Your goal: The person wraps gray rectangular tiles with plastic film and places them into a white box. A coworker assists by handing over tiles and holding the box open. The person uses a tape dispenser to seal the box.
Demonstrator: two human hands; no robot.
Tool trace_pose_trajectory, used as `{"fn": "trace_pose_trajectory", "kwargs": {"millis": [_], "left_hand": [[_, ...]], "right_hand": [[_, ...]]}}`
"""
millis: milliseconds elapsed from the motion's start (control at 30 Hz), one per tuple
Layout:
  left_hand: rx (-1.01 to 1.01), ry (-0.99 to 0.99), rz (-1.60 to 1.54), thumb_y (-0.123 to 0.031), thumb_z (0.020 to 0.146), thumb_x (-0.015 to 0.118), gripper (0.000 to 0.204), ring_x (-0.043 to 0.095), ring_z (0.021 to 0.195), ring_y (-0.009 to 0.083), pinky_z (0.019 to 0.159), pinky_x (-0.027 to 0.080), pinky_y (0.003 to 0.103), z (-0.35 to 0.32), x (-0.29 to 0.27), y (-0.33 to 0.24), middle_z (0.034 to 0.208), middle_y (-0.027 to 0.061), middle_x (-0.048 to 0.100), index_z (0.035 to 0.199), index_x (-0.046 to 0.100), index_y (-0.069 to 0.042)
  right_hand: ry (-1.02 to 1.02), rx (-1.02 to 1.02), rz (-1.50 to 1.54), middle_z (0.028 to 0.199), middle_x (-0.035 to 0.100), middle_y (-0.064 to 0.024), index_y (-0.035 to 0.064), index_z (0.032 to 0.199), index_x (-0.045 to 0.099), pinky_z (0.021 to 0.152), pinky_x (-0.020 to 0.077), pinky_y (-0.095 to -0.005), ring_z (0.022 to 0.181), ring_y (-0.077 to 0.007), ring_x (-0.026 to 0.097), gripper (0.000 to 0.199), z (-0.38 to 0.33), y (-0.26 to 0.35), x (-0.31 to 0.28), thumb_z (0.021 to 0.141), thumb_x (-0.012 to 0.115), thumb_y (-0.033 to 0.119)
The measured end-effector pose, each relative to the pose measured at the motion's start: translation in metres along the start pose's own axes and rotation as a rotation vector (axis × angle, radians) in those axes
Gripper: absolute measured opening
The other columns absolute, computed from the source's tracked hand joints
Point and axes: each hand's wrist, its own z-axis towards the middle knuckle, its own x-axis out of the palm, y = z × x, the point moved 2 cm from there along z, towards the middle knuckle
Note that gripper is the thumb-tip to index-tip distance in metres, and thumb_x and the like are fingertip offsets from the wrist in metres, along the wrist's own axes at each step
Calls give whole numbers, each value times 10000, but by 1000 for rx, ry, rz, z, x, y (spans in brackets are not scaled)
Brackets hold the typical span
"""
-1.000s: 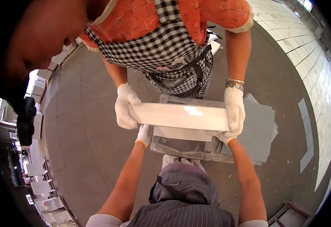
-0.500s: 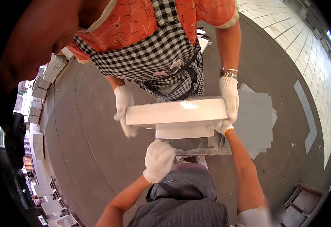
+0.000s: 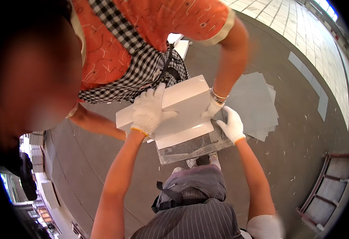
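Observation:
A long white box-like piece with a raised, glossy far side lies tilted up to the right, above a white strip on a worn, plastic-covered stand. My white-gloved left hand rests on the left part of the box-like piece, fingers spread toward its far side and thumb stretched out. Off its right end, my gloved right hand is open, thumb apart from fingers. Beside it, a co-worker's gloved hand touches the piece's right end; the co-worker's other hand is mostly hidden at the left end.
The co-worker in a checked apron leans in close from the far left. Large grey sheets lie fanned out at the right. A wooden-framed rack stands at the lower right, and stacked boards line the left.
My left hand has moved up onto the white piece. My right hand has come out from under its right end. The piece now slants, and the co-worker has bent closer.

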Motion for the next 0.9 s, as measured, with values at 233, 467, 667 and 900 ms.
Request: {"fn": "trace_pose_trajectory", "kwargs": {"millis": [233,467,667,900], "left_hand": [[49,-154,36,-616,678,797,1010,616,1053,349,893,502,453,-9,0,16,1171,181,613,1460,409,-109],[-40,3,-190,-531,689,811,1003,576,1211,405,1016,470,470,25,-12,33,1347,229,574,1491,410,-80],[-153,-52,-72,-472,767,757,932,545,1271,419,1065,444,466,37,1,62,1410,258,539,1511,390,-47],[17,-322,-64,-188,950,606,530,560,1229,365,1045,439,425,-82,88,-51,1353,202,566,1443,474,-43]], "right_hand": [[73,327,155,1187,677,-145,70,1298,559,937,528,-400,1066,-289,673,564,-217,-49,-6,834,781,302],[118,741,373,1150,707,-172,62,1211,612,956,519,-398,1082,-317,679,478,-376,-100,31,875,731,380],[89,793,431,1147,709,-174,-23,1250,603,961,511,-342,1070,-234,676,436,-398,-152,-9,939,684,272],[-7,1026,677,1148,695,-165,-38,1273,594,959,508,-338,1075,-224,655,461,-486,-228,-66,940,684,268]]}}
